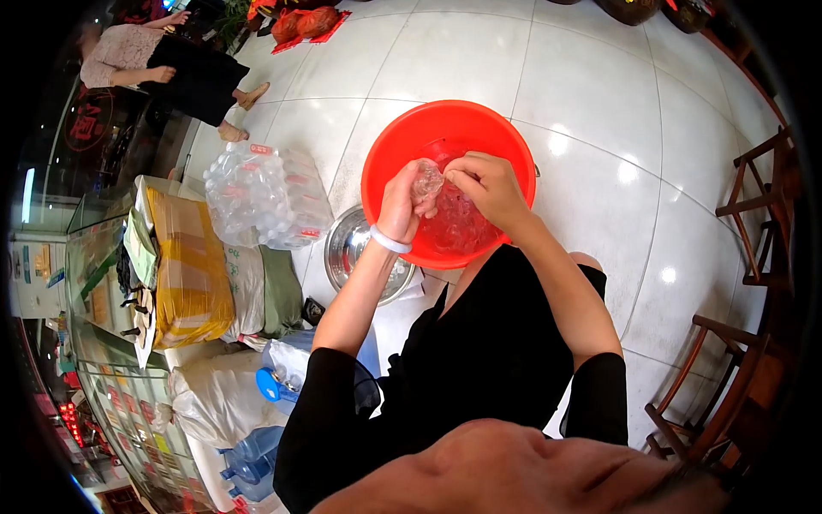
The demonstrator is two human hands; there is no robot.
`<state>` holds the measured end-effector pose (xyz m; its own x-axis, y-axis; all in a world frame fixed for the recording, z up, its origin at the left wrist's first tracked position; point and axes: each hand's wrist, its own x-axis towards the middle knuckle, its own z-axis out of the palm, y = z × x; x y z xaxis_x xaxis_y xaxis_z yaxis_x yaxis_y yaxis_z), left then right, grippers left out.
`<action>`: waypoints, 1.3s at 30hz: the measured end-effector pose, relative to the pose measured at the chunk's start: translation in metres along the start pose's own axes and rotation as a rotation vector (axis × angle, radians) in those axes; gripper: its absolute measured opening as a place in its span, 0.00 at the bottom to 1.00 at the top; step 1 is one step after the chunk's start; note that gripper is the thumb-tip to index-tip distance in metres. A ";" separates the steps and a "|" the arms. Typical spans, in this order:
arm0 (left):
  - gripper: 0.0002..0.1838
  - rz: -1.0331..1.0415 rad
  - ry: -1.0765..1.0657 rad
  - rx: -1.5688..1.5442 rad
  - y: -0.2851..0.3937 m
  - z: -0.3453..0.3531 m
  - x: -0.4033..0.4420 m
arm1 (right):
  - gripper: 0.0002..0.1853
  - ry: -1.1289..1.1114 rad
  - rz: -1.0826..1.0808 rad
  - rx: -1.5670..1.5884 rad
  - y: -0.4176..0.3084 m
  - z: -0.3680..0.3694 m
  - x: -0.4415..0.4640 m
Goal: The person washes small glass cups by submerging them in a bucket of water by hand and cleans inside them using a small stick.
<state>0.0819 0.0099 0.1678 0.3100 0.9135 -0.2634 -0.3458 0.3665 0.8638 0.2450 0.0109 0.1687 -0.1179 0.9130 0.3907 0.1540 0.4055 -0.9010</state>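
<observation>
My left hand [399,206], with a pale band at its wrist, is wrapped round a small clear, ridged object [427,183] that looks like a cup or a bottle end; its exact kind I cannot make out. Close beside it, my right hand [490,187] has thumb and fingers pinched together near the object's edge. What the right fingertips hold, if anything, is too small to tell. Both hands are over a red plastic tub [396,130]. Inside the tub, below the hands, lie clear, shiny pieces [467,224], partly hidden by my right hand.
A metal basin [341,248] stands left of the tub. Shrink-wrapped clear bottles [265,195], a taped carton [184,267], sacks [224,390] and blue water jugs [250,463] line the left. Wooden chairs [715,390] stand right. Another person [167,73] is at upper left.
</observation>
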 end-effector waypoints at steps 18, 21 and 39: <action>0.21 -0.074 -0.059 -0.096 -0.001 -0.008 0.006 | 0.07 0.154 0.315 0.487 0.010 0.019 -0.007; 0.22 -0.149 -0.092 -0.063 0.004 -0.010 0.007 | 0.07 -0.003 0.138 0.282 0.006 0.003 -0.002; 0.16 0.063 0.030 -0.090 -0.009 -0.011 0.011 | 0.07 0.365 0.686 0.777 0.010 0.028 -0.016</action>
<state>0.0789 0.0182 0.1529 0.2594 0.9394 -0.2241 -0.4425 0.3218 0.8370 0.2210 -0.0011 0.1481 0.0738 0.9440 -0.3216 -0.5992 -0.2158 -0.7710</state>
